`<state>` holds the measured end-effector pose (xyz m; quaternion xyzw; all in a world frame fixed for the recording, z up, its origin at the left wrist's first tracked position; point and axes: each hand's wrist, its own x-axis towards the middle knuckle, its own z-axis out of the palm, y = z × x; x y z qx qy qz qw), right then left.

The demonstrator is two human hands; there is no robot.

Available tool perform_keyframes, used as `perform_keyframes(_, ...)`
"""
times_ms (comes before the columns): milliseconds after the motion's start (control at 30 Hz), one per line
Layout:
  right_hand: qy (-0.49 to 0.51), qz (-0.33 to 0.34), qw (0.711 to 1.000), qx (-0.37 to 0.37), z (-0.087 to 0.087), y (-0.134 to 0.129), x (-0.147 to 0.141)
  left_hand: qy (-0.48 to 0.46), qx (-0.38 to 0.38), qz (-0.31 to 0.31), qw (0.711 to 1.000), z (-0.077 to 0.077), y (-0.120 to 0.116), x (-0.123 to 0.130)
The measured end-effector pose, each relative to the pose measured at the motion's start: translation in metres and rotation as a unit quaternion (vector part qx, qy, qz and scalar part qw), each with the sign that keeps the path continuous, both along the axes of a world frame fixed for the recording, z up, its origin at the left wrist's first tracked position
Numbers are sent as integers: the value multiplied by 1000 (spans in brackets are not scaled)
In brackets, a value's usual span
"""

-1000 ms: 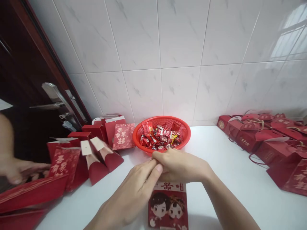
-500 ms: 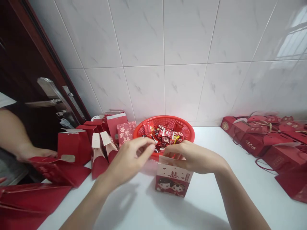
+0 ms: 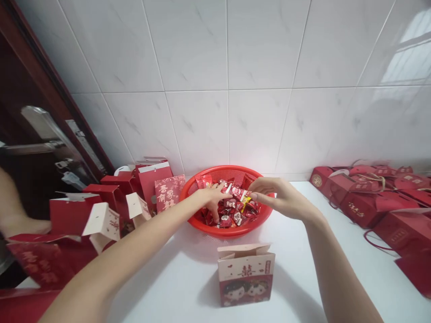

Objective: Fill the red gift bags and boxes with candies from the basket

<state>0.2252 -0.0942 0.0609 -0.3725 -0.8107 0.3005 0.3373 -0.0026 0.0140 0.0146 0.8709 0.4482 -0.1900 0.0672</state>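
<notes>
The red plastic basket (image 3: 232,232) stands against the wall, holding several wrapped candies (image 3: 230,204) in red, brown and yellow. My left hand (image 3: 215,198) reaches into it from the left, fingers spread and pointing down among the candies. Over the basket's right side is my right hand (image 3: 278,196), its thumb and fingers a little apart, close to a red and white candy (image 3: 238,193). A small cream and red gift box (image 3: 245,280) with two cartoon faces stands upright in front of the basket, its top open and neither hand touching it.
Several red and cream boxes (image 3: 111,193) crowd the left side, where another person's arm (image 3: 20,220) is partly visible. Red boxes with cords (image 3: 363,197) line the right side. A tiled wall (image 3: 229,130) closes the back, and a dark door (image 3: 30,80) stands at left.
My right hand has left the gift box and moved up to the basket. My left hand has reached forward into the candies. The view has shifted slightly.
</notes>
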Motion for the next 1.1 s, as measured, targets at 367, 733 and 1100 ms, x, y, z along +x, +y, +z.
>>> perform_keyframes(367,37,-74,996,-29,-59,57,-11,-138,133,-44,981,-11,46,22)
perform_keyframes(733,112,-172,973,-102,-64,67,-10,-189,131,111,967,-5,49,2)
perform_keyframes(1100,143,-233,955,-115,-65,69,-14,-153,-243,37,957,12,43,-7)
